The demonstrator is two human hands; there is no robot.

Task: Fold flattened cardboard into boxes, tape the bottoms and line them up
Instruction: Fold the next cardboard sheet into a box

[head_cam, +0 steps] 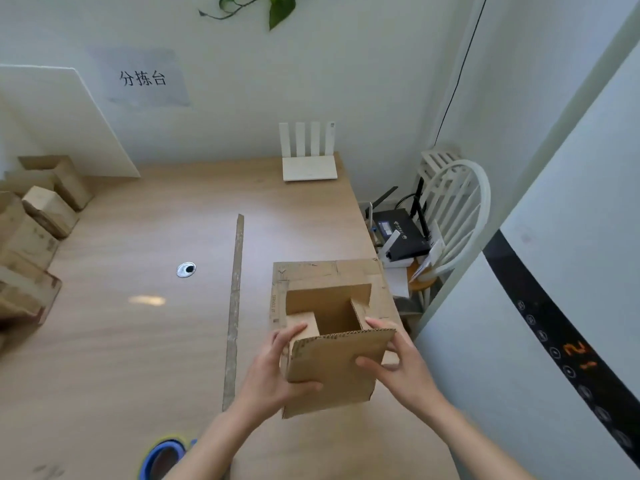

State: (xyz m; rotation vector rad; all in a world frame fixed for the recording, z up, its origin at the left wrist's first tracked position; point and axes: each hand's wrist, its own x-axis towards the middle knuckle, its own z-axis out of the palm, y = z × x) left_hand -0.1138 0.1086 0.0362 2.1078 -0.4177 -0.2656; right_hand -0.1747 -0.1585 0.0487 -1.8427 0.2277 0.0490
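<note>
Mid-fold: cardboard box [329, 368] held above tabletop [138, 341], flaps open.
Left hand [277, 372] and right hand [401, 365] each in a grip on opposite box sides. Likely risk: squeezing skews walls, so flaps misalign before tape roll [162, 455] gets used.

Wall sign [143, 79]: "分拣台"; appliance display [579, 355]: "21".

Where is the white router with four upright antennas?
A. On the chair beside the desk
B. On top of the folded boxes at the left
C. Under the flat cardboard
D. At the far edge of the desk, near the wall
D: the white router stands on the desk at its far edge, close to the wall.
</note>
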